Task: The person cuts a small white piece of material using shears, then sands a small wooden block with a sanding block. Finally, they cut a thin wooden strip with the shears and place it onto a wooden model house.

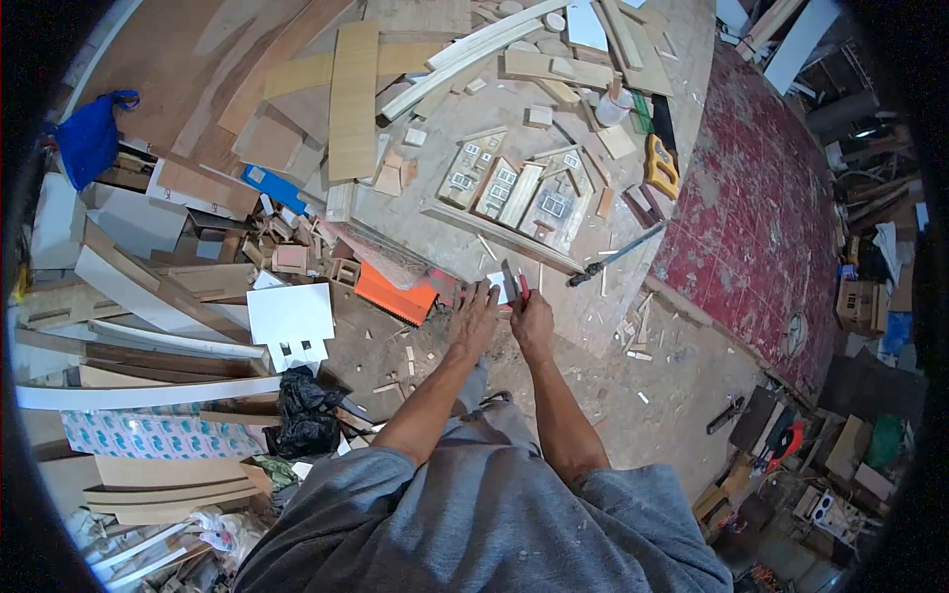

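Low in front of me, at the near edge of the workbench, my left hand has its fingertips on a small white piece, holding it down. My right hand is closed around a red-handled knife, whose dark, narrow blade lies at the right side of the white piece. Small size hides the exact contact between blade and piece. Just beyond both hands lies a model house front of light wood, with small white-framed windows and a long strip along its near side.
A yellow-handled saw, a white tub and a dark bar clamp lie on the bench, with wood strips behind. An orange panel and a notched white sheet are at the left. Offcuts litter the floor.
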`<act>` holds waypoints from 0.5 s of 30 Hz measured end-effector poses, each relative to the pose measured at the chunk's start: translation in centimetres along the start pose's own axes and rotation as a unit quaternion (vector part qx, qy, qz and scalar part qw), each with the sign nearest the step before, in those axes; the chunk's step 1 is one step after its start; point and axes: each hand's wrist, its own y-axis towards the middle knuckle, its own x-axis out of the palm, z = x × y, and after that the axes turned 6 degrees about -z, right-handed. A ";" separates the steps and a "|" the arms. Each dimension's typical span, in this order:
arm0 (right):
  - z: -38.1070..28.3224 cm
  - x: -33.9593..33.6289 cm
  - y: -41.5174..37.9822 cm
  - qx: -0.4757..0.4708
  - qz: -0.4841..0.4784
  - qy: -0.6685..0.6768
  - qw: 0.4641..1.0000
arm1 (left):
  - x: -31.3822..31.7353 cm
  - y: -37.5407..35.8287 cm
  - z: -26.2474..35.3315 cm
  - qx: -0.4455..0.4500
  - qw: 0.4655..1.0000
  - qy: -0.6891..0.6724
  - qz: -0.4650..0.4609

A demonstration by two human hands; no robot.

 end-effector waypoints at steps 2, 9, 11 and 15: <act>0.0 -0.2 -0.1 0.005 -0.009 0.001 1.000 | -1.1 -0.3 0.4 -0.042 0.997 -0.048 -0.042; -2.9 -1.6 4.5 -0.087 -0.062 -0.048 0.993 | 0.3 0.5 -0.7 -0.010 0.998 -0.061 -0.012; -3.8 -2.1 5.7 -0.102 -0.032 -0.049 0.993 | 0.1 0.7 -0.6 -0.007 0.996 -0.087 0.000; -3.6 -3.9 3.1 -0.071 -0.025 0.023 0.997 | -1.4 1.0 -0.2 -0.011 0.995 -0.093 -0.016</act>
